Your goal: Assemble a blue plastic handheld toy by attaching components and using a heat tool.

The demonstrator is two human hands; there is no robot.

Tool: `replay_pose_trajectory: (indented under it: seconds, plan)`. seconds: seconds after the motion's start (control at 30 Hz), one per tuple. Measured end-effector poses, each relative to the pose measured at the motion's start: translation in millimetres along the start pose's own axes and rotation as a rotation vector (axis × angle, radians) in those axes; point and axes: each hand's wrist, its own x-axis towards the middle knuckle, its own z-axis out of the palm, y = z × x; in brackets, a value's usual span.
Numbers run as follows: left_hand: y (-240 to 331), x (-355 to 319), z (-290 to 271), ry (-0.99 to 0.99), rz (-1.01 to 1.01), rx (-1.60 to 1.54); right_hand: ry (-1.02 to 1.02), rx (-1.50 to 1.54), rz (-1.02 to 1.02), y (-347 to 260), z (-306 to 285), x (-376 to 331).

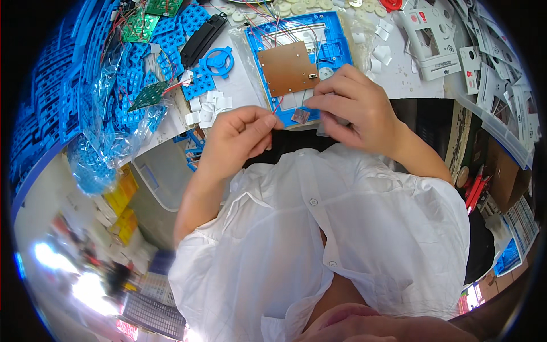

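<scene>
A blue plastic housing [340,35] lies at the table's near edge with a brown circuit board [288,68] resting over it. Thin wires run from the board and the housing. Left of the board's lower edge, my left hand [242,137] is closed in a pinch on a red wire [278,106]. My right hand [362,108] is over the housing's lower right corner, its fingers curled inward and whatever they hold hidden. Just beside its fingertips is a small square part [300,115], greyish and shiny.
Blue keypad pieces [134,62], green circuit boards [141,27] and clear plastic bags crowd the left. A black bar-shaped part [203,40] and a blue ring [219,61] lie nearer. White blocks [211,107], cream discs [299,8] and white casings [430,43] are around.
</scene>
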Motion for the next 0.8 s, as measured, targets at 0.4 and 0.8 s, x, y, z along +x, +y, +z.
replay_pose_trajectory:
  seconds: [0.4, 0.8]
  plan:
    - [14.9, 25.5, 33.0, -0.057, 0.023, -0.278, 0.0, 0.264, 0.364, -9.9, -5.4, -9.2]
    - [-1.6, 33.2, 38.3, 0.122, 0.868, 1.243, -0.374, 0.76, 0.547, 39.4, -46.4, 15.8]
